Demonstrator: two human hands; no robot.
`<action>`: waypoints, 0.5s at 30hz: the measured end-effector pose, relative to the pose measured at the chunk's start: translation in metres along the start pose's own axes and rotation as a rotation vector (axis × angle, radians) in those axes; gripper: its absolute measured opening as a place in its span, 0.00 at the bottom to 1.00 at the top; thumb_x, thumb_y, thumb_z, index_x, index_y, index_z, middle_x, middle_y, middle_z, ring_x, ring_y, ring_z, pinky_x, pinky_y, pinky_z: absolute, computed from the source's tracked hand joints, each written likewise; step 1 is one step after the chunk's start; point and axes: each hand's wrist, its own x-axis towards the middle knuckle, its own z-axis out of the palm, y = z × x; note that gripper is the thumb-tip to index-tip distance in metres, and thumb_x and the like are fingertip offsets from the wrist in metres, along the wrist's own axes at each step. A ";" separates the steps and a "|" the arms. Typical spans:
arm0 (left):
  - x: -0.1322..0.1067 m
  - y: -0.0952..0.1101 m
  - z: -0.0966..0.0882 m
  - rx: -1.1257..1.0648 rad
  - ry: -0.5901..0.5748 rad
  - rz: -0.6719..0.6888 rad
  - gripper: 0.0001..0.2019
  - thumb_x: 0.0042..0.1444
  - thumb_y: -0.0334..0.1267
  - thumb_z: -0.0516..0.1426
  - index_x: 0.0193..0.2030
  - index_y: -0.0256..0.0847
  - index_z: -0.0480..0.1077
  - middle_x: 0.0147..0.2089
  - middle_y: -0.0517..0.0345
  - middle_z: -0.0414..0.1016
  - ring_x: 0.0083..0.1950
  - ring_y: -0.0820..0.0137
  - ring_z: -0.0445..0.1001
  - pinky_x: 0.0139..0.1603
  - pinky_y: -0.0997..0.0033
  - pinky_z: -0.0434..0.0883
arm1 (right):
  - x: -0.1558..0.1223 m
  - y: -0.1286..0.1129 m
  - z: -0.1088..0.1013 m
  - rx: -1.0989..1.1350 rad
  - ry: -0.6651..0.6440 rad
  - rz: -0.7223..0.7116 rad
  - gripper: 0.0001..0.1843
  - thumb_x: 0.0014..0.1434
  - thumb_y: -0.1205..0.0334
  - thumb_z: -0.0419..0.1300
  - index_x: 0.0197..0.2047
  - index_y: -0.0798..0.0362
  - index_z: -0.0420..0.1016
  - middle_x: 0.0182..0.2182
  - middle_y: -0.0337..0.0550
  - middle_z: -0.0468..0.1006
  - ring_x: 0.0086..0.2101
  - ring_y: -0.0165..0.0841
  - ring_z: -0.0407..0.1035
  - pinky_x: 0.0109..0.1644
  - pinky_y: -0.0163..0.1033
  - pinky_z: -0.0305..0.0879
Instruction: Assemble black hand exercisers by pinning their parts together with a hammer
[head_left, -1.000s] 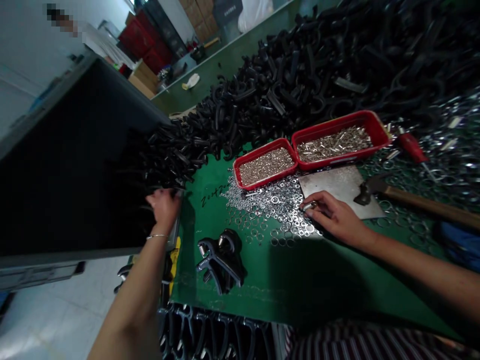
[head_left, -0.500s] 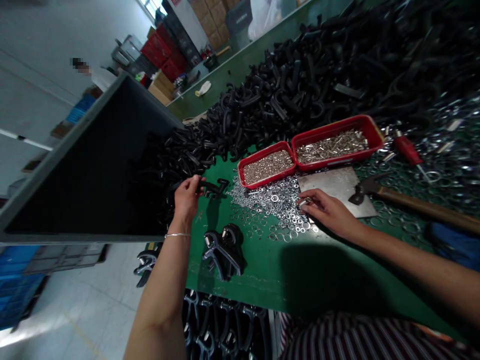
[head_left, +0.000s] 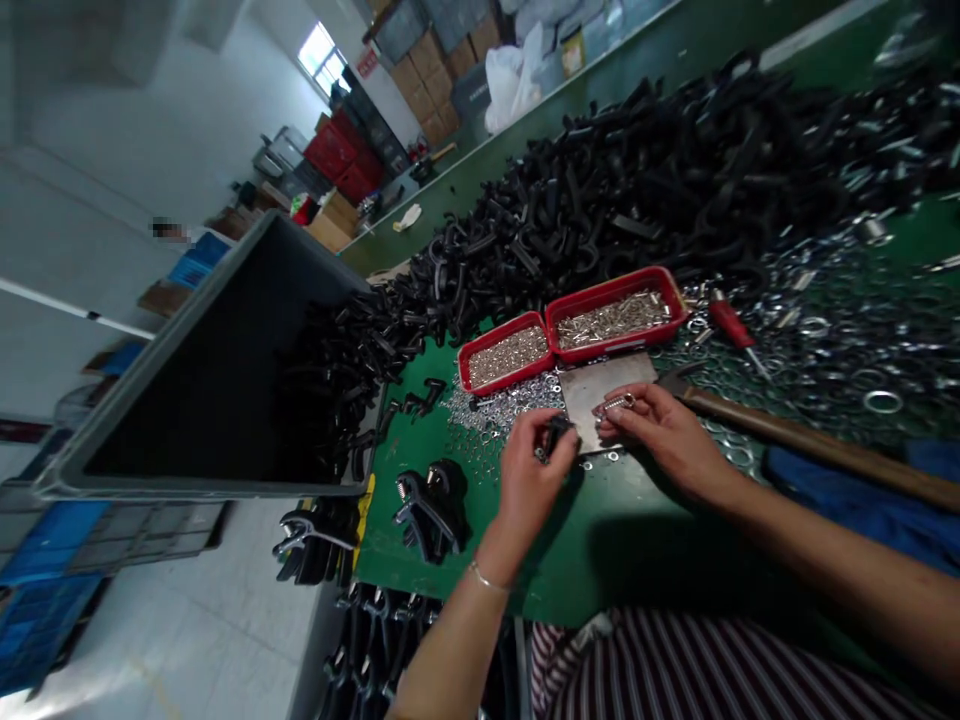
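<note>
My left hand is closed on a small black plastic clamp part, mostly covered by the fingers. To its right, my right hand pinches a shiny coiled metal spring between thumb and fingers. Both hands are close together over the near edge of a flat metal plate, with a small gap between them. Loose metal rings and washers lie beyond my left hand. An assembled black spring clamp rests on the green table to the left.
Two red trays of small metal pins stand behind the plate. A hammer and a red-handled screwdriver lie to the right. Black parts are heaped along the back. A large grey bin tilts at the left.
My left hand has moved right from beside the black heap to near my right hand, bringing a black clamp part. My right hand still holds the spring. The camera view has shifted.
</note>
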 end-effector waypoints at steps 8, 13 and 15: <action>-0.023 0.007 0.083 -0.116 -0.276 0.018 0.16 0.64 0.34 0.56 0.57 0.50 0.71 0.57 0.48 0.70 0.56 0.58 0.71 0.61 0.53 0.67 | -0.003 -0.016 -0.014 0.172 0.180 -0.027 0.22 0.54 0.48 0.70 0.45 0.49 0.69 0.39 0.41 0.79 0.40 0.34 0.76 0.45 0.40 0.73; -0.027 -0.004 0.077 -0.026 -0.277 0.062 0.08 0.59 0.36 0.64 0.45 0.47 0.74 0.52 0.51 0.74 0.58 0.57 0.69 0.64 0.51 0.62 | -0.006 -0.013 -0.013 0.161 0.073 -0.005 0.22 0.56 0.47 0.68 0.46 0.49 0.68 0.41 0.43 0.80 0.42 0.35 0.76 0.48 0.42 0.74; -0.029 -0.005 0.072 -0.131 -0.259 -0.015 0.09 0.59 0.37 0.64 0.45 0.45 0.71 0.50 0.52 0.75 0.54 0.61 0.72 0.61 0.55 0.66 | -0.006 -0.014 -0.016 0.108 0.062 -0.036 0.21 0.56 0.47 0.67 0.46 0.49 0.68 0.42 0.43 0.79 0.41 0.34 0.77 0.47 0.42 0.74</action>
